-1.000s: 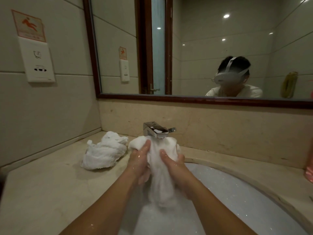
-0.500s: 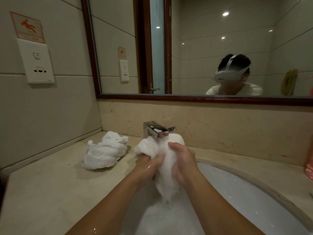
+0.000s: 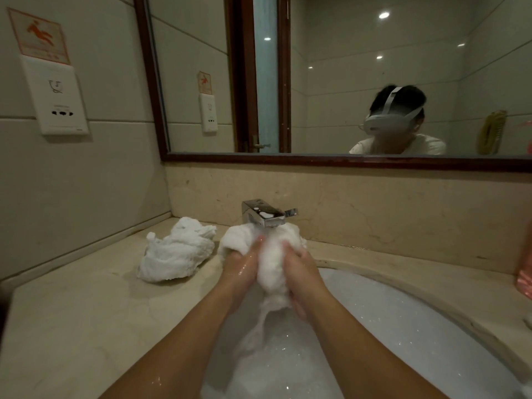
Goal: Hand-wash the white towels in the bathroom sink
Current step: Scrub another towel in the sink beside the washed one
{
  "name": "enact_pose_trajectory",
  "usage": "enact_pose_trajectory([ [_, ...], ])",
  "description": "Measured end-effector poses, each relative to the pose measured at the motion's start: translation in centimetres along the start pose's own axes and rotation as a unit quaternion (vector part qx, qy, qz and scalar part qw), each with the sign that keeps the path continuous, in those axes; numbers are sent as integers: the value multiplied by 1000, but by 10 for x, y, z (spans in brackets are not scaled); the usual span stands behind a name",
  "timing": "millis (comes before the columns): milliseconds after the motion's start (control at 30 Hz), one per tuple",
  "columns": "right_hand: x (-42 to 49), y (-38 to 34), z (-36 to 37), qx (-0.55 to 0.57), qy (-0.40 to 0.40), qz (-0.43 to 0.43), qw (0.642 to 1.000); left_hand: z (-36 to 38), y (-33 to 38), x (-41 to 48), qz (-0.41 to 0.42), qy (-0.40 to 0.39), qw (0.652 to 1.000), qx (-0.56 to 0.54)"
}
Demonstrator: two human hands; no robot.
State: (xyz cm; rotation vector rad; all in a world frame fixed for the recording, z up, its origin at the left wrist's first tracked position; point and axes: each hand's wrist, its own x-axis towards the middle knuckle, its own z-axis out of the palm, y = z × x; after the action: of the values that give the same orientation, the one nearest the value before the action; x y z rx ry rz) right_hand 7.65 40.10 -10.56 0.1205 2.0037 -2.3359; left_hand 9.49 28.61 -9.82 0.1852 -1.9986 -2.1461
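Sliding up since half a second ago, the left hand (image 3: 241, 264) now sits level with the right hand (image 3: 303, 269), and the two squeeze the wet towel (image 3: 272, 264) between them just under the faucet (image 3: 266, 214). Both sets of fingers are curled into the cloth, the left round a bulge that spills out past its knuckles, the right pressed into the other flank. The towel's tail hangs down into the foamy water of the sink (image 3: 417, 306).

Soaked terry like this is probably heavy, limp and soapy-slick. It gives under any grip, so it is best taken by a bunched handful in the middle, never by an edge.

Compared with a second ago, the cloth is wadded tighter and its hanging part looks shorter and more ragged. The second towel (image 3: 175, 251) lies crumpled where it was on the countertop (image 3: 72, 312), left of the basin and well apart from the hands. Above the backsplash, the mirror (image 3: 345, 82) reflects the person wearing a headset.
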Motion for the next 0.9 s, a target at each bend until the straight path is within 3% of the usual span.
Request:
enact_pose_trajectory([
  [67,-1,-4,4,0,53,19,998,1,-1,-9,-5,-38,999,-1],
  [133,-3,-3,3,15,42,-3,999,4,-1,-13,-2,-61,998,-21],
  [300,-14,-2,-4,-41,-46,-21,998,10,0,-2,-14,38,997,67],
  [367,-15,2,-7,-35,-50,-26,998,8,0,1,-26,61,997,25],
  [533,-6,3,-4,-21,55,-37,998,5,0,7,-28,36,994,-103],
  [667,-5,-4,-5,36,124,-26,991,6,1,1,21,21,998,-60],
  [767,-7,-2,-1,51,90,-30,994,6,-3,-2,38,-8,999,25],
  [900,-16,2,0,16,32,-64,997,10,-4,-3,11,0,1000,5],
])
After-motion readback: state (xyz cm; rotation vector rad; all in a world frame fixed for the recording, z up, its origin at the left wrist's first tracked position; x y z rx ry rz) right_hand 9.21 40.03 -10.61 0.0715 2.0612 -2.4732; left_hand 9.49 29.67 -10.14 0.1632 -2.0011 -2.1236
